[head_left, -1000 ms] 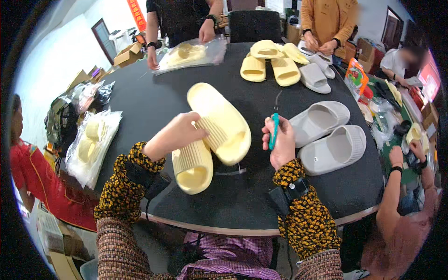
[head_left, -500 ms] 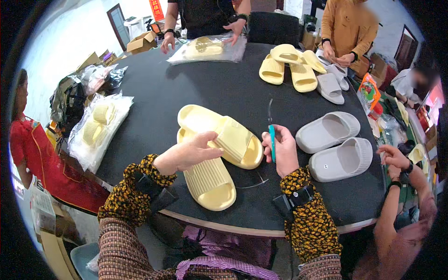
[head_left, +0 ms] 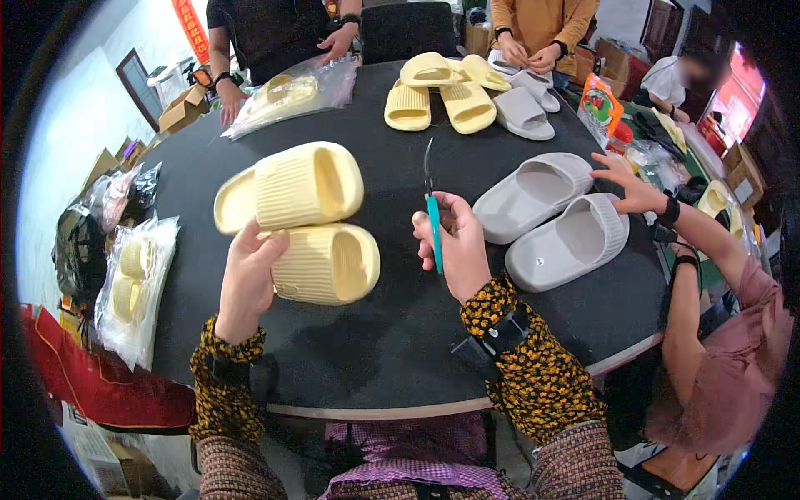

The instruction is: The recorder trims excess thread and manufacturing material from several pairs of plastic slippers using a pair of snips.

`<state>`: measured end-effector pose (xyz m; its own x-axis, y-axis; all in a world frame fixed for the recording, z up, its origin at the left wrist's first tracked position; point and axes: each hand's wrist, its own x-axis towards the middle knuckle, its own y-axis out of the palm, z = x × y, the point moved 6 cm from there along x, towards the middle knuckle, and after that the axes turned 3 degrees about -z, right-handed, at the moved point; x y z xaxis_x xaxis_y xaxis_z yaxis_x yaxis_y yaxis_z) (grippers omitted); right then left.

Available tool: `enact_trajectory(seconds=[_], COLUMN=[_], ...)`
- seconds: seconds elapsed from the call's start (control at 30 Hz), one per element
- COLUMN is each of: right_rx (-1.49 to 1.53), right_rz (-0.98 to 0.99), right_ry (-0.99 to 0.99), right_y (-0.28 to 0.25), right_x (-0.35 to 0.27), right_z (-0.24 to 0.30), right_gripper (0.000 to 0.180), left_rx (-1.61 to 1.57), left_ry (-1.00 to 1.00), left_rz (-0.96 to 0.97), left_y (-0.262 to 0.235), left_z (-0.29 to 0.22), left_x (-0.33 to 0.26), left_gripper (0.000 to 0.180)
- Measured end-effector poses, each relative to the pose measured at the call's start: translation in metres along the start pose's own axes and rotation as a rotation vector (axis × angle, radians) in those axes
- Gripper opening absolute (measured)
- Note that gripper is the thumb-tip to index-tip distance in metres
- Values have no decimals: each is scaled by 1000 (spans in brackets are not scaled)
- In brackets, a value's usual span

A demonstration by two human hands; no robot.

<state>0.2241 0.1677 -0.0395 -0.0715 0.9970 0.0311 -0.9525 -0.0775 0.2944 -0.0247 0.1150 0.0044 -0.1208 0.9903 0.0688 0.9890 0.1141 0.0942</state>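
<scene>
My left hand (head_left: pixel 249 271) grips a pair of pale yellow slippers, thumb on the near slipper. The far slipper (head_left: pixel 283 190) and the near slipper (head_left: pixel 327 262) lie side by side, ribbed straps up and openings toward the right. Whether they touch the table, I cannot tell. In my right hand (head_left: pixel 460 250) is a teal-handled tool (head_left: pixel 434 225) with a slim curved metal tip pointing away from me; its exact kind is unclear. To the right of that hand sit two grey slippers (head_left: pixel 575 246). A co-worker's hand (head_left: pixel 629 185) reaches to the grey pair from the right.
Across the black table (head_left: pixel 375 358), a person handles a clear bag (head_left: pixel 292 92) with yellow slippers. More yellow slippers (head_left: pixel 467 107) and grey slippers (head_left: pixel 525 114) lie at the far side. A bagged yellow pair (head_left: pixel 133 279) is at the left edge. A person in orange (head_left: pixel 533 25) works at the far right.
My left hand has taken hold of the yellow slippers, which are turned and shifted left. The plastic loop beside them is out of sight. A co-worker's hand has come to the grey pair.
</scene>
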Motion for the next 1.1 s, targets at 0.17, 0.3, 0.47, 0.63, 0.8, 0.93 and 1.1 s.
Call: enact_trajectory(seconds=[0.17, 0.3, 0.47, 0.63, 0.8, 0.93, 1.1], right_rx=[-104, -281, -539, -625, -662, -667, -661], right_rz=[148, 315, 400, 420, 470, 488, 490], right_ry=[-97, -237, -206, -150, -194, -189, -165], right_y=[18, 33, 40, 38, 41, 42, 43], right_x=[-12, -26, -34, -30, -33, -35, -36], right_z=[1, -9, -3, -12, -12, -12, -12], right_gripper=[43, 55, 56, 53, 53, 51, 50], left_rx=[-131, -124, 78, 9, -33, -32, 2], left_ry=[141, 272, 379, 329, 346, 371, 356], left_rz=[-128, -180, -172, -223, -228, -196, -156], left_y=[-3, 3, -10, -13, -13, -7, 1], left_z=[-6, -9, -9, -10, -4, -5, 0], left_x=[-6, -11, -16, -20, -19, -20, -21], left_gripper=[51, 55, 54, 52, 54, 56, 58])
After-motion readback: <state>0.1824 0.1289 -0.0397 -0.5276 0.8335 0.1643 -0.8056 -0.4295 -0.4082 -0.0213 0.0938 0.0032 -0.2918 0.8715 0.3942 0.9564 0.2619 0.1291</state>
